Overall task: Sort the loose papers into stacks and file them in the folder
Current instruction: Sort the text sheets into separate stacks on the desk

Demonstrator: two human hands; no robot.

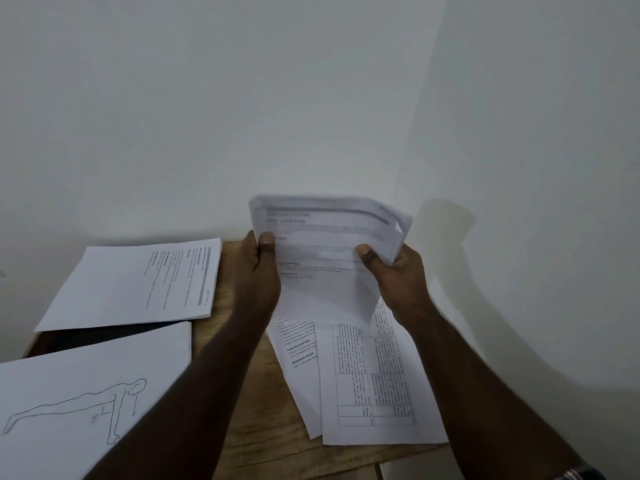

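Held sheaf of papers (329, 251), raised above the far right part of the table (249, 393), long axis running left to right, top edge curling toward the wall (311, 98). Gripped at its left edge by the left hand (258, 271), thumb curled over the front; pinched at its right edge by the right hand (398, 278), thumb likewise on the printed face. Directly beneath the sheaf: two loose sheets (363, 382), overlapping, flat on the table. Left of the sheaf, nearer the left hand: a squared text stack (138, 285); nearer than that, a figure-drawing stack (79, 403). Probable destination, as a judgement: leftward, across the left forearm. Folder not clearly identifiable.
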